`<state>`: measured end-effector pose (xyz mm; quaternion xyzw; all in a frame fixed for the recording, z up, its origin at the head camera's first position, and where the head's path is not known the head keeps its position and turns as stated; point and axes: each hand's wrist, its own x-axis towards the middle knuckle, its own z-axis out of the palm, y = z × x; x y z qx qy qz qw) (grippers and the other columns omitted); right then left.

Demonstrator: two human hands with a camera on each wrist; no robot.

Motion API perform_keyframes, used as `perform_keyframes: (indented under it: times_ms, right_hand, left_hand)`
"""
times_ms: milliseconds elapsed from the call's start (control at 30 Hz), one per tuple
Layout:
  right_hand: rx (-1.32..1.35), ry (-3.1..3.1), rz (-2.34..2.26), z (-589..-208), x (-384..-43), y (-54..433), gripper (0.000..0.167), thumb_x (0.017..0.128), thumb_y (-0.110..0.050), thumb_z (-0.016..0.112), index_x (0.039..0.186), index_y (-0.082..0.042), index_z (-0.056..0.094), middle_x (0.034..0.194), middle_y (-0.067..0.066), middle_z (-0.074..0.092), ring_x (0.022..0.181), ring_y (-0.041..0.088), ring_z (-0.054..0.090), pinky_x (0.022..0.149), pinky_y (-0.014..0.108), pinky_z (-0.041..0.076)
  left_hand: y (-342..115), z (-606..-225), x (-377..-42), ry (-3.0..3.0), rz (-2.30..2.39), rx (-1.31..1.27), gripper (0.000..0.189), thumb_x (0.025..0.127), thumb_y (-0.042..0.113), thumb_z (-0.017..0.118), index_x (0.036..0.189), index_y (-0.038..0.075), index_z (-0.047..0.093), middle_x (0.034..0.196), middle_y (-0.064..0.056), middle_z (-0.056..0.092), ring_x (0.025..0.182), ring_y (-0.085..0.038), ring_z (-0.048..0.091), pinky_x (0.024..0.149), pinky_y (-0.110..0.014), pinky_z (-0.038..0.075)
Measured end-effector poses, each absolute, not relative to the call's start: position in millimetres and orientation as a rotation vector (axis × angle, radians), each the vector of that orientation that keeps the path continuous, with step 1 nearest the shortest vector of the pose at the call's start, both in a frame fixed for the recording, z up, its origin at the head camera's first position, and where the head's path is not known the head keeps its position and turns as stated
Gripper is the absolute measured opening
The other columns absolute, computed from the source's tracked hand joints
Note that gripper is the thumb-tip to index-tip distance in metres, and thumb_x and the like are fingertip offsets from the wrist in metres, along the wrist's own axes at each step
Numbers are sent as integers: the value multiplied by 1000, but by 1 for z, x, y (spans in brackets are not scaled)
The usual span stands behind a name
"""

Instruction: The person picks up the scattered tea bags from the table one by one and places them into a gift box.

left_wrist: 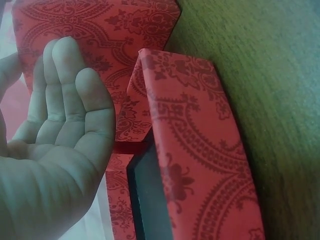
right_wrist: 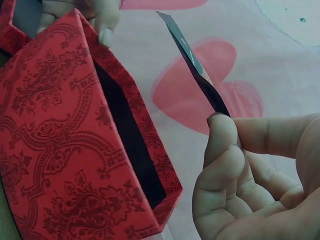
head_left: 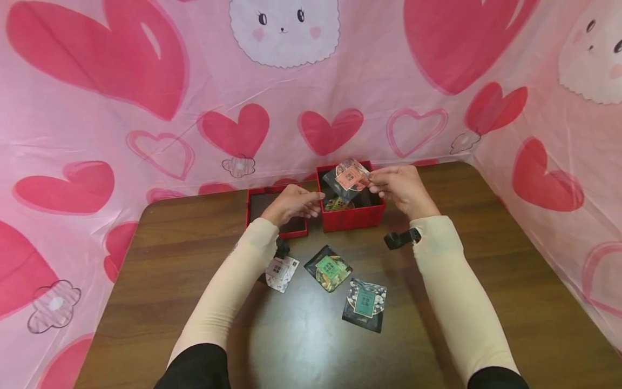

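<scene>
My right hand (head_left: 400, 186) pinches a corner of a flat sachet (head_left: 351, 180) with an orange label between thumb and fingertips. That sachet is tilted over the open red box (head_left: 353, 218), and it shows nearly edge-on in the right wrist view. Inside the box lies another sachet (head_left: 337, 205) with a yellowish label, partly covered by the held one. Beside the box's left wall is my left hand (head_left: 296, 202), its fingers loosely bent outside the wall and its thumb at the rim. The red patterned lid (left_wrist: 200, 145) shows near it in the left wrist view.
The shallow red lid lies open side up left of the box, partly behind the left hand. Nearer on the wooden table (head_left: 184, 243) lie a white sachet (head_left: 283, 274), a green-labelled sachet (head_left: 329, 268) and a teal-labelled sachet (head_left: 365, 304). A pink heart-patterned cloth hangs behind.
</scene>
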<state>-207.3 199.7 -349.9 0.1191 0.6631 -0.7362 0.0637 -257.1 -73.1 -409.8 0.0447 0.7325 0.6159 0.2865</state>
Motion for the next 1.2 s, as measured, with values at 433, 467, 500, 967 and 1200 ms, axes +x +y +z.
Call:
perform_keyframes:
  times_ms: [433,467,500,967,1200]
  right_hand:
    - [289,2120,-2060,-348,-202,207,38,94,-9,72,121,16,62,83,9,74,67,15,71,63,26,58]
    - [285,2139,-2040,-348,-201,208,41,93,-10,73,123,16,60,83,9,74,68,15,72,66,27,59]
    - [285,2147,-2035,-348,-200,209,43,93,-10,73,123,17,60,83,9,74,68,16,72,67,28,59]
    - [121,2300,-1897,-341,-157,223,41,96,-14,70,120,18,61,86,7,74,72,18,71,70,29,59]
    - [72,2280,-1851,-351,-126,226,37,94,-12,73,115,17,64,88,14,74,73,22,70,69,31,59]
  left_hand:
    - [-72,-407,-256,1943,1654,105,25,94,22,74,86,-3,76,74,-13,70,63,-19,69,91,-54,53]
    - [-72,-407,-256,1943,1654,105,25,94,22,74,87,-3,76,74,-13,70,63,-19,69,90,-53,54]
    - [-72,-407,-256,1945,1655,103,25,94,21,74,87,-3,76,74,-13,70,63,-19,68,89,-53,54]
    - [-73,-409,-256,1953,1665,102,25,93,21,75,88,-3,76,73,-13,70,63,-19,68,89,-54,54]
    - [-73,-409,-256,1962,1662,109,25,94,21,74,89,-3,75,74,-13,70,63,-19,68,89,-54,53]
